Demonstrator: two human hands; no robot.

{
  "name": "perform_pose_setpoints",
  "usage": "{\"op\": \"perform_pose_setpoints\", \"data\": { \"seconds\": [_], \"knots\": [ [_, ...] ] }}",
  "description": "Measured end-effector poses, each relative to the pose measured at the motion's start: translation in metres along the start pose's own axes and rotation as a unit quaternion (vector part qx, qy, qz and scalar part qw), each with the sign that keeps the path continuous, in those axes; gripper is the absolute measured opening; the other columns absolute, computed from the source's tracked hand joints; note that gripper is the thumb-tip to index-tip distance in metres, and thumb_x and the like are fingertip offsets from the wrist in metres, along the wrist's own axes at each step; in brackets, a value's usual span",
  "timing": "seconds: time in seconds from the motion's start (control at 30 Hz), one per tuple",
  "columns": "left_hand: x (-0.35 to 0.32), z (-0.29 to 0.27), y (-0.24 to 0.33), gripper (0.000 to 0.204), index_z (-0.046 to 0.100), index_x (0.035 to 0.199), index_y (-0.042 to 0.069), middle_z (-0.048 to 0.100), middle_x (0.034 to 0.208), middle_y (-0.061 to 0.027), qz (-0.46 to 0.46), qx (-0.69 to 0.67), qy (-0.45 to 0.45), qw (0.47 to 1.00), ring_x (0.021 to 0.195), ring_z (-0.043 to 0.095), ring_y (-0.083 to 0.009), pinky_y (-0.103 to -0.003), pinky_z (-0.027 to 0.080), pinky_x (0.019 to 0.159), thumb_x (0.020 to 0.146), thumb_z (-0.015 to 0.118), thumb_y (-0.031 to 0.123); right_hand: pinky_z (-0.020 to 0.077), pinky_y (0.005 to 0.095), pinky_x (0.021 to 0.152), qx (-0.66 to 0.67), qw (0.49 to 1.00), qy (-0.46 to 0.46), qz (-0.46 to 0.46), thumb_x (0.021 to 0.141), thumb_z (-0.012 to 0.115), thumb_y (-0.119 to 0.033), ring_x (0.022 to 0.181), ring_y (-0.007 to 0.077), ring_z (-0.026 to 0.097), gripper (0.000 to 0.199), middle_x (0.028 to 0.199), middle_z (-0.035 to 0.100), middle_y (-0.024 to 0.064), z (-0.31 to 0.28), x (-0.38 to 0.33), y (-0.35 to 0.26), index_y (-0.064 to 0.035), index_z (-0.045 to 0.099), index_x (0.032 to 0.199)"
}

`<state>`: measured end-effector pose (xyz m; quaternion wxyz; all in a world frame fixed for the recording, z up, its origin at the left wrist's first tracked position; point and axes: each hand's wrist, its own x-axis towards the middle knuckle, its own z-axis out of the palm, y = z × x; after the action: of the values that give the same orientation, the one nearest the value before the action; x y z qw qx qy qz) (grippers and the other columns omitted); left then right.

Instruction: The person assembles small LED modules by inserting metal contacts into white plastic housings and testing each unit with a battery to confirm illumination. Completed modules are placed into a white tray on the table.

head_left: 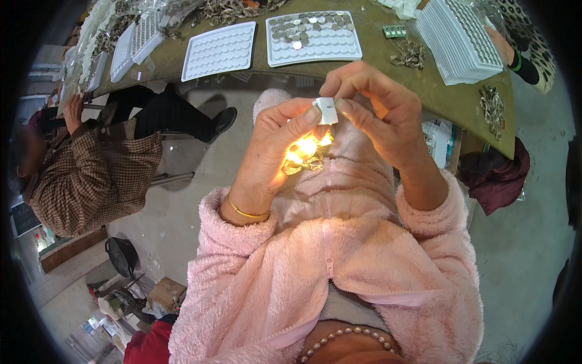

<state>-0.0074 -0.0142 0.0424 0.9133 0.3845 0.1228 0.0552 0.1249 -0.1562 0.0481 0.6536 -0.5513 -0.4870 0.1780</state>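
Observation:
A small white battery box [326,111] is held up in front of my chest. My left hand [276,141] pinches its left side between thumb and fingers. At its right edge is my right hand [383,112], with bent fingers and the thumb pressed against the box. A bundle of lit warm-yellow string lights [306,151] hangs below the box, against my left palm. Beyond my hands on the table lies a white tray [330,53] with round silver button cells in its upper rows. Left of it is another white tray [218,51] with bare hollows.
The brown table [379,56] also carries a tall stack of white trays [461,45], a green circuit-board piece [394,31] and wire bundles [492,109]. A seated person in a checked coat [100,176] is at left. Another person's hand [501,45] touches the stack at right.

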Motion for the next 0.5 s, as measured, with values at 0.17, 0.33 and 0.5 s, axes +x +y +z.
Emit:
{"op": "perform_pose_setpoints", "data": {
  "seconds": [0.17, 0.33, 0.5],
  "knots": [
    [0.0014, -0.003, -0.0011, 0.021, 0.071, 0.103, -0.001, 0.065, 0.078, -0.0023, -0.008, 0.008, 0.0, 1.0, 0.064, 0.055, -0.0047, -0.019, 0.043, 0.055, 0.095, 0.068, 0.019, 0.0474, 0.0268, 0.085, -0.072, 0.997, 0.008, -0.005, 0.091, 0.063, 0.003, 0.096, 0.0152, 0.059, 0.005, 0.105, 0.063, 0.0102, 0.001, -0.0024, 0.0019, 0.0008, 0.06, 0.095],
    [0.0041, -0.007, -0.0036, 0.023, 0.069, 0.105, 0.0, 0.063, 0.076, -0.001, -0.028, 0.003, 0.005, 1.0, 0.055, 0.047, -0.0015, -0.017, 0.036, 0.048, 0.096, 0.067, 0.021, 0.0483, 0.0282, 0.078, -0.013, 0.999, 0.044, 0.002, 0.085, 0.064, 0.004, 0.088, 0.0154, 0.061, 0.01, 0.097, 0.065, 0.0057, 0.0042, -0.0027, 0.0081, -0.0013, 0.061, 0.093],
    [0.0044, -0.0064, -0.0019, 0.023, 0.069, 0.104, 0.0, 0.061, 0.074, -0.0006, -0.044, 0.021, 0.021, 0.999, 0.053, 0.046, -0.002, -0.016, 0.035, 0.046, 0.096, 0.067, 0.022, 0.0497, 0.0328, 0.075, -0.114, 0.993, 0.034, -0.019, 0.08, 0.064, 0.004, 0.086, 0.0255, 0.063, 0.016, 0.094, 0.063, 0.0111, 0.0019, -0.0016, 0.0048, -0.0022, 0.056, 0.091]
  ]
}}
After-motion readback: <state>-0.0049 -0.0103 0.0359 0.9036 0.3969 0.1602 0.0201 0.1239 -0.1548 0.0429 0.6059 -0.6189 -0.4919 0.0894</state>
